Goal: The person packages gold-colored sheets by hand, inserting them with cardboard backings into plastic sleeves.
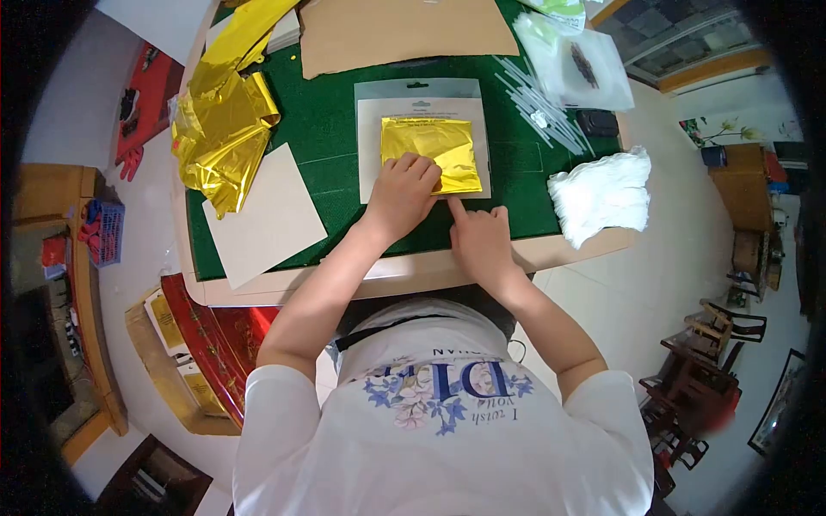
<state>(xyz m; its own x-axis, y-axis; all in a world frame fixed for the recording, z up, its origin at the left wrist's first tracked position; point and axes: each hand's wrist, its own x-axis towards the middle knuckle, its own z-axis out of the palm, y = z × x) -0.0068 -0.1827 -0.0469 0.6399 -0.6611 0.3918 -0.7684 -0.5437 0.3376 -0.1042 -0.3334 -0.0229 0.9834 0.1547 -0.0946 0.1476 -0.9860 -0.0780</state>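
A folded gold foil sheet (pixel 452 155) lies on a pale card with printed text (pixel 422 107), inside or on a clear plastic sleeve (pixel 366 89) with a hanging slot at its top. Bent over the foil's lower left, my left hand (pixel 403 196) has its fingers closed against it; the fingertips are partly hidden. My right hand (pixel 482 239) rests at the sleeve's bottom edge. Its index finger is stretched out and touches that edge near the foil, while the other fingers are curled, with nothing seen in them.
Crumpled gold foil (pixel 225 129) and a loose pale card (pixel 267 219) lie left on the green table mat (pixel 323 112). Brown cardboard (pixel 404 34) is at the back. To the right are thin clear strips (pixel 542 107), plastic bags (pixel 585 64), a black box (pixel 598 123) and white cloth (pixel 600 196).
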